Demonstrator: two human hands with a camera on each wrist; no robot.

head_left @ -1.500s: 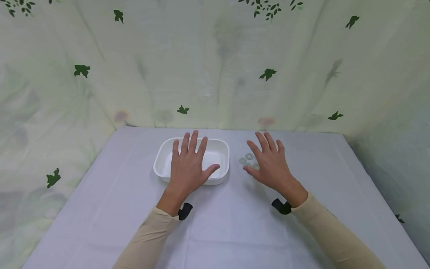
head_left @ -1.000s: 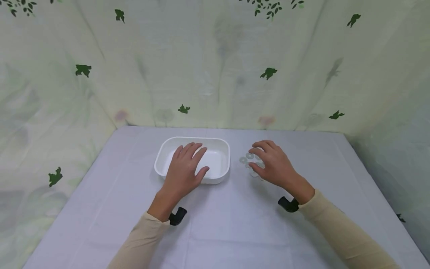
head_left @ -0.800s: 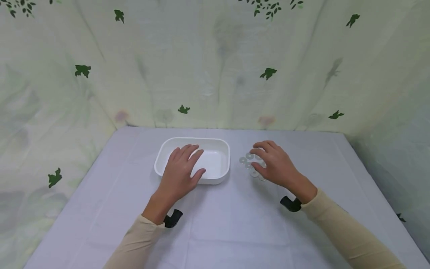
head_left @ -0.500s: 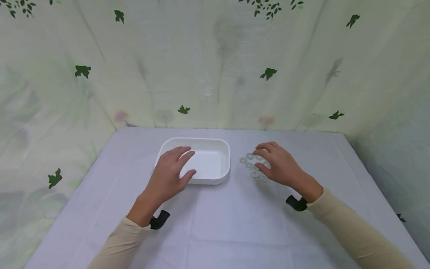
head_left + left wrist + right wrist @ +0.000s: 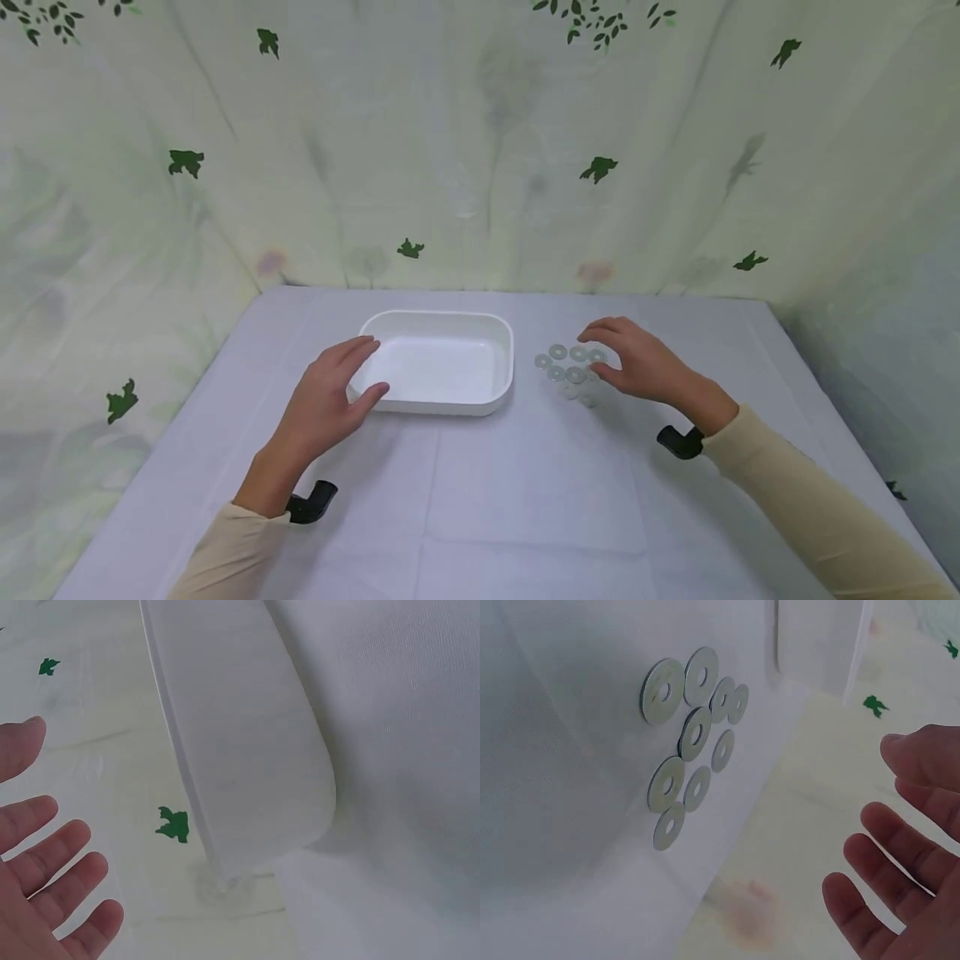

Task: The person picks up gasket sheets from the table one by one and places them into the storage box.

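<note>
A white rectangular tray (image 5: 442, 367) with rounded corners stands left of the middle of the table, nothing lying in it. My left hand (image 5: 324, 402) hovers at its left end, thumb and fingers spread apart and holding nothing; in the left wrist view the tray's outer wall (image 5: 247, 742) lies beyond the fingertips. Several flat metal washers (image 5: 557, 373) lie in a loose cluster right of the tray. Over the cluster's right side is my right hand (image 5: 641, 362), fingers bent loosely and empty. The right wrist view shows the washers (image 5: 696, 735) close together, a gap between them and the fingers.
A white cloth (image 5: 525, 500) covers the table. Behind it and at both sides hangs a pale curtain (image 5: 465, 150) with green bird shapes. Each wrist carries a small black mount (image 5: 311, 502).
My left hand has moved left and back from over the tray to its left end. My right hand has drawn to the right, uncovering more washers, and its fingers have bent from spread.
</note>
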